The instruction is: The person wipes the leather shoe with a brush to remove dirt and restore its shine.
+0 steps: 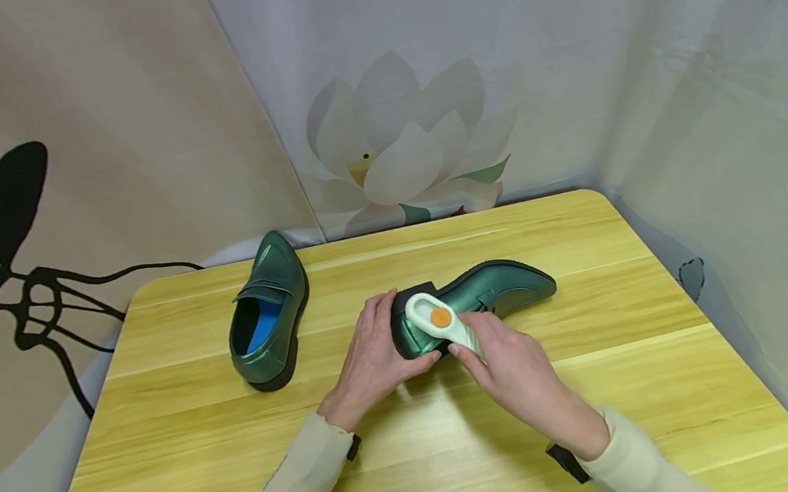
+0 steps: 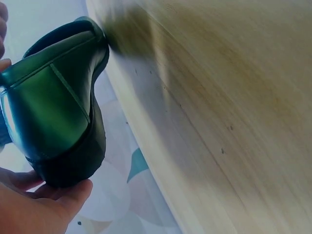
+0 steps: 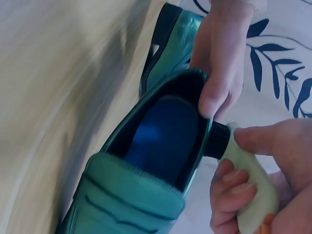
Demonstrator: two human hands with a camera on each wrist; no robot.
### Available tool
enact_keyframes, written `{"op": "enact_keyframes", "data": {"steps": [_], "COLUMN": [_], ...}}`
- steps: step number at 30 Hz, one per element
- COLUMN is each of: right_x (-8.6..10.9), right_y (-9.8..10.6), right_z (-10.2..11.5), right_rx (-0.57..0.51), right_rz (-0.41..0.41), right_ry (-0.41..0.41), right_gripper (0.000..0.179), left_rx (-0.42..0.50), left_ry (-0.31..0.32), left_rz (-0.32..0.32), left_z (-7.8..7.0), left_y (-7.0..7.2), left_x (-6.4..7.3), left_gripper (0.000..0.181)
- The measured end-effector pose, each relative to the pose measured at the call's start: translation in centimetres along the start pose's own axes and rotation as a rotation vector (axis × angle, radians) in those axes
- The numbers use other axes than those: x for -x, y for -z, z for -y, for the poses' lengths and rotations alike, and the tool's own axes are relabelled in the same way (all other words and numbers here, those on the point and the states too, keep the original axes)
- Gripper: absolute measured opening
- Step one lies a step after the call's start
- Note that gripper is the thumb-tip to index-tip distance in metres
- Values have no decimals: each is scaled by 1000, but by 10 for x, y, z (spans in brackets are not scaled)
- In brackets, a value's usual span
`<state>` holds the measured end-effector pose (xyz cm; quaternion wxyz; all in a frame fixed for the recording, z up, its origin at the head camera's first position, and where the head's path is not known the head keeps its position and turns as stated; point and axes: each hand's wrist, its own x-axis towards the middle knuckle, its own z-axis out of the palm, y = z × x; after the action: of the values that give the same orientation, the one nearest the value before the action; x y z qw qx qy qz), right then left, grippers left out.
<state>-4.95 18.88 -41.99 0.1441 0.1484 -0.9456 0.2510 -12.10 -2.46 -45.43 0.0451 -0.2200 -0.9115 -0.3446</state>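
Note:
A dark green loafer [image 1: 510, 286] lies tipped on its side on the table, toe pointing right. My left hand [image 1: 375, 357] grips it around the heel; in the left wrist view, fingers and thumb [image 2: 73, 195] hold the black heel. With my right hand [image 1: 517, 372] I hold a pale green brush [image 1: 468, 339] with an orange spot. In the right wrist view, the brush's dark end [image 3: 217, 141] meets the shoe's side near the heel. The blue insole [image 3: 165, 136] shows through the shoe's opening.
The matching green loafer [image 1: 277, 276] stands upright at the table's left, toe toward the back edge. The light wooden table [image 1: 195, 466] backs onto a printed fabric curtain [image 1: 549, 92]. Black straps [image 1: 568, 461] sit at the wrists.

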Motion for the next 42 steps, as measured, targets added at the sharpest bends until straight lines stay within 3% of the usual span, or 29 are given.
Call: {"op": "enact_keyframes", "data": {"steps": [9, 16, 23, 32, 42], "right_x": [-11, -24, -23, -7, 12], "right_y": [-2, 2, 16, 31, 38], "right_z": [3, -8, -41, -92, -132], "right_rx": [5, -19, -35, -80, -124], "right_rz": [-33, -21, -20, -6, 61], "right_ry": [26, -53, -207, -375, -501], "right_gripper": [38, 39, 40, 46, 60], "left_rx": [9, -8, -8, 27, 51], "left_ry": [-8, -37, -17, 70, 121], "left_rz": [-10, -19, -11, 30, 62], "left_z": [-1, -2, -1, 5, 9], "left_y": [-1, -3, -3, -3, -2], "left_x": [0, 0, 2, 1, 0], "left_gripper": [110, 110, 111, 112, 112]}}
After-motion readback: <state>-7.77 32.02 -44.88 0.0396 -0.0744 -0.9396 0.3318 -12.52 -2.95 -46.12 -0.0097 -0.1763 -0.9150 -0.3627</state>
